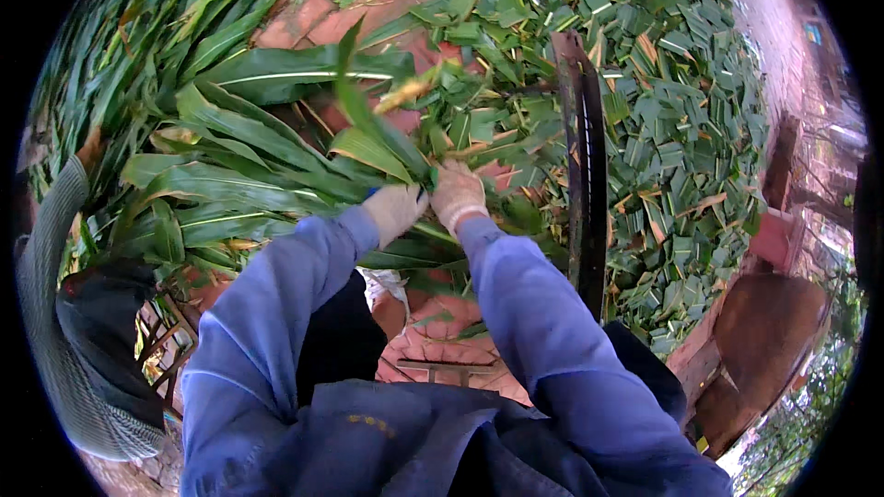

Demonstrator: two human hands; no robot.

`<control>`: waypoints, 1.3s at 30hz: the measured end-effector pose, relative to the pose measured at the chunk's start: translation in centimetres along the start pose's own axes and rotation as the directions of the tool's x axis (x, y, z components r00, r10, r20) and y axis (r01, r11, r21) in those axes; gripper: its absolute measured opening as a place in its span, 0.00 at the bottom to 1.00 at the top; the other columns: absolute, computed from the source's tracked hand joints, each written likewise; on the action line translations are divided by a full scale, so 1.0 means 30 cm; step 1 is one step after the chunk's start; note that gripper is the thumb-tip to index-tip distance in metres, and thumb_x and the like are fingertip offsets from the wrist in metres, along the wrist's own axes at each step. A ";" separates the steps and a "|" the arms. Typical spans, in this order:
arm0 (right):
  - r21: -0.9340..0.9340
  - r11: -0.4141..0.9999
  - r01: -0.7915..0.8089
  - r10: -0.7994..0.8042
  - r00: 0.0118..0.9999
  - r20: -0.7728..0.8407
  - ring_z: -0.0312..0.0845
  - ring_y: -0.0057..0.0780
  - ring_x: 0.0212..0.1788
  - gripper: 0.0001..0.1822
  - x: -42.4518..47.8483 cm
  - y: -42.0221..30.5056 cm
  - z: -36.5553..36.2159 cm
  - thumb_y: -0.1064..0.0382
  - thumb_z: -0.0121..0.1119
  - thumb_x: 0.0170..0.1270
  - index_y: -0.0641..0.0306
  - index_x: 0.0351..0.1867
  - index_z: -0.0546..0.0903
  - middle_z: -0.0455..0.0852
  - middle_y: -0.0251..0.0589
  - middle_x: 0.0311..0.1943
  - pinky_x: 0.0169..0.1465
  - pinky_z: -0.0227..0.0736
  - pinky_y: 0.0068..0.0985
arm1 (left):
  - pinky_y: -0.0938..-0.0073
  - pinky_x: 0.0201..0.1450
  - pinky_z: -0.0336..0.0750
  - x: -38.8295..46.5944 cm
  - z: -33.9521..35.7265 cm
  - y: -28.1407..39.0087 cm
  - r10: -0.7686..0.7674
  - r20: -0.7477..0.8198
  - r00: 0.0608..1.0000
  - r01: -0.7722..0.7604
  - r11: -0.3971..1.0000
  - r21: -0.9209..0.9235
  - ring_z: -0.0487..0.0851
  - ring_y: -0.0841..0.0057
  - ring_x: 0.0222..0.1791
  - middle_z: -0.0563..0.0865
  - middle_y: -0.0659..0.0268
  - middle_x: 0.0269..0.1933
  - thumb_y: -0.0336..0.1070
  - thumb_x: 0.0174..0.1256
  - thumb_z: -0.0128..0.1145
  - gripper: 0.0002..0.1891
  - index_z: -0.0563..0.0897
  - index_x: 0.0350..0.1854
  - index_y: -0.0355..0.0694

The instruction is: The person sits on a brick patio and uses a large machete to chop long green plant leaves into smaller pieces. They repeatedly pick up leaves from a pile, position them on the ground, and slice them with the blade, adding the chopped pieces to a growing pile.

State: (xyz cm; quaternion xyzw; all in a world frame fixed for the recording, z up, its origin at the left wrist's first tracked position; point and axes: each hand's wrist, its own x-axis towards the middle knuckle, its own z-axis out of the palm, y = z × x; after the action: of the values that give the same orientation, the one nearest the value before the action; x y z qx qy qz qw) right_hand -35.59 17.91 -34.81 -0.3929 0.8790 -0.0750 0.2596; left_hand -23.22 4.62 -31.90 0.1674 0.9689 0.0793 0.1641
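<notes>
Before me, my left hand point(397, 212) and my right hand point(458, 192) meet close together, both in pale knitted gloves. Their fingers are closed around long green corn leaves point(376, 141), some blurred and standing up from the grip. The bundle of broad corn leaves point(235, 179) fans out to the left of my hands. Some yellowed and brown edges show among it. To the right of my right hand, apart from it, is a long dark slotted bar point(583, 159), worn at its top. My palms and the gripped leaf parts are hidden.
Cut leaf pieces point(680, 152) lie heaped beyond the bar. Long uncut leaves point(152, 21) pile up at upper left. A person's ribbed grey sleeve point(48, 276) reaches in at left. Red paving point(442, 324) shows below my hands. A brown rounded object point(766, 331) stands at right.
</notes>
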 end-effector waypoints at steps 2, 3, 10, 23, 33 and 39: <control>0.028 0.999 0.022 -0.025 0.992 0.121 0.80 0.46 0.63 0.18 -0.055 0.006 0.017 0.60 0.59 0.66 0.58 0.55 0.86 0.86 0.44 0.57 0.63 0.77 0.42 | 0.47 0.62 0.76 -0.057 0.041 0.050 0.022 -0.133 0.991 -0.035 0.994 -0.100 0.82 0.55 0.56 0.80 0.48 0.59 0.36 0.64 0.57 0.21 0.78 0.59 0.34; 0.036 0.999 0.010 -0.015 0.988 0.156 0.80 0.47 0.63 0.17 -0.066 0.022 0.043 0.59 0.59 0.66 0.58 0.55 0.86 0.86 0.44 0.57 0.64 0.77 0.42 | 0.46 0.67 0.74 -0.076 0.017 0.068 0.104 -0.260 0.960 -0.101 0.995 0.025 0.80 0.53 0.60 0.79 0.46 0.61 0.37 0.65 0.56 0.22 0.78 0.60 0.35; 0.333 0.911 -0.245 0.032 0.845 0.533 0.83 0.56 0.57 0.16 -0.061 -0.021 -0.228 0.54 0.61 0.69 0.56 0.53 0.86 0.89 0.57 0.52 0.61 0.79 0.41 | 0.45 0.82 0.55 -0.037 -0.016 -0.007 0.082 0.042 0.996 -0.083 0.996 0.025 0.66 0.44 0.78 0.67 0.35 0.76 0.41 0.68 0.58 0.35 0.69 0.76 0.33; -0.191 0.949 0.251 -0.285 0.941 -0.180 0.68 0.47 0.75 0.39 0.538 -0.150 -0.286 0.48 0.70 0.66 0.49 0.76 0.68 0.72 0.46 0.74 0.79 0.60 0.42 | 0.62 0.54 0.73 -0.122 -0.050 -0.025 -0.153 0.307 0.939 0.164 0.986 -0.011 0.82 0.61 0.49 0.83 0.56 0.48 0.36 0.62 0.60 0.39 0.67 0.77 0.31; 0.020 0.999 0.049 -0.049 0.999 -0.003 0.82 0.44 0.63 0.24 0.096 0.047 0.050 0.48 0.66 0.67 0.55 0.60 0.84 0.87 0.45 0.57 0.65 0.76 0.39 | 0.45 0.85 0.46 -0.106 0.011 -0.074 -0.267 -0.005 0.964 0.267 0.963 0.023 0.56 0.42 0.83 0.61 0.37 0.80 0.38 0.69 0.54 0.39 0.59 0.81 0.29; 0.219 0.900 -0.377 0.282 0.887 0.366 0.83 0.52 0.61 0.34 -0.107 0.046 0.052 0.39 0.65 0.67 0.71 0.58 0.83 0.87 0.56 0.57 0.63 0.78 0.42 | 0.40 0.84 0.47 -0.017 0.014 0.006 -0.057 0.279 0.958 0.035 0.996 0.084 0.58 0.37 0.80 0.63 0.35 0.78 0.50 0.63 0.66 0.48 0.60 0.80 0.27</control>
State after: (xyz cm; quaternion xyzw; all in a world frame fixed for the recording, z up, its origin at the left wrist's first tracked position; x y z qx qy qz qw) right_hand -33.88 21.30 -35.33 -0.2018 0.8583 -0.0889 0.4633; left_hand -22.58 4.65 -32.11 0.1606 0.9417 0.0131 0.2953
